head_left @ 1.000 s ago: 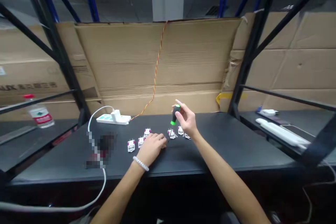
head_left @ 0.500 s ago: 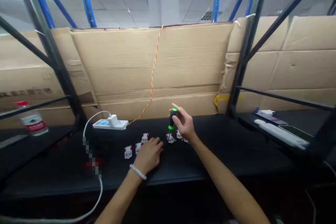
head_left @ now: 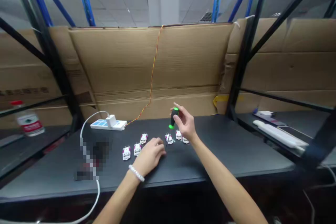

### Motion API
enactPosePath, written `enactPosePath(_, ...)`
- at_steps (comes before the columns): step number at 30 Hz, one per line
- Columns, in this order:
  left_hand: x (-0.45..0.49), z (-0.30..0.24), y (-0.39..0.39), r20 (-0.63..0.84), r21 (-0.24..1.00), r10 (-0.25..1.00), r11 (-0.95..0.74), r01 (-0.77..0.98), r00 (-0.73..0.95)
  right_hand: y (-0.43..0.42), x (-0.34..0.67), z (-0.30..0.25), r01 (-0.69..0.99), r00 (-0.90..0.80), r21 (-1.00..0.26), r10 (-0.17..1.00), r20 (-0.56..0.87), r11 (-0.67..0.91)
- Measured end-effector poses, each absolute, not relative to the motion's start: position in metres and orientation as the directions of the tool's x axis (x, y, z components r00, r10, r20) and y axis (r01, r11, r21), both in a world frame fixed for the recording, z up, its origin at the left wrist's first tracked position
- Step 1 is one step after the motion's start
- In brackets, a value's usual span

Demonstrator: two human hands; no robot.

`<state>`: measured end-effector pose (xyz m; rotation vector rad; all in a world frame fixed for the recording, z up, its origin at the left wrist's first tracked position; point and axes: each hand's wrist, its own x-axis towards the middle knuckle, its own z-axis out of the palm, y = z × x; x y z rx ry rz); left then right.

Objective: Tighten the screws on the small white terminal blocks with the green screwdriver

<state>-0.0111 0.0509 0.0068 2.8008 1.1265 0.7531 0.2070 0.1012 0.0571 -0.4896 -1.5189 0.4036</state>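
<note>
My right hand [head_left: 186,122] grips a black-and-green screwdriver [head_left: 173,117] near upright, its forefinger raised. The shaft points down at a small white-and-magenta part [head_left: 169,139] on the table; whether the tip touches it I cannot tell. Just right of it lie two similar parts, one [head_left: 178,134] beside the other [head_left: 185,140], partly under my right hand. My left hand [head_left: 149,155] rests on the table with its fingers curled, and whatever is under them is hidden. Left of it lie three more such parts, the nearest [head_left: 137,149] close to its knuckles.
A white power strip [head_left: 98,125] with a plugged-in charger [head_left: 111,120] stands at the back left, its white cable [head_left: 86,210] running down the table's left side. Cardboard [head_left: 183,63] walls the back. Black posts [head_left: 240,59] frame the sides. A bottle [head_left: 29,122] stands far left.
My left hand has shifted slightly to the right and its fingers stay curled. The screwdriver and my right hand have barely moved. The table looks brighter.
</note>
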Motion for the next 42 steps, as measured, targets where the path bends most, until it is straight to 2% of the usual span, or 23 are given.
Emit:
enactPosePath(3,-0.011,0.003,0.054,0.425,0.257,0.654,-0.75,0.61,0.625,0.102,0.209,0.057,0.053,0.04,-0.555,0.554,0.832,0.83)
enactPosePath(8,-0.015,0.003,0.058,0.381,0.282,0.695,-0.716,0.639,0.61,0.102,0.209,0.057,0.049,0.033,-0.556,0.555,0.831,0.83)
enactPosePath(12,-0.029,0.011,0.062,0.357,0.371,0.738,-0.675,0.637,0.573,0.102,0.208,0.057,0.041,0.024,-0.56,0.559,0.829,0.828)
enactPosePath(17,-0.046,0.02,0.063,0.23,0.461,0.759,-0.636,0.619,0.609,0.105,0.204,0.056,0.033,0.056,-0.57,0.568,0.821,0.821)
enactPosePath(35,-0.04,0.022,0.063,0.246,0.449,0.764,-0.635,0.628,0.597,0.106,0.181,0.039,0.062,-0.025,-0.558,0.56,0.828,0.827)
enactPosePath(42,-0.037,0.023,0.061,0.214,0.487,0.779,-0.608,0.627,0.589,0.099,0.177,0.042,0.035,-0.1,-0.565,0.566,0.819,0.824)
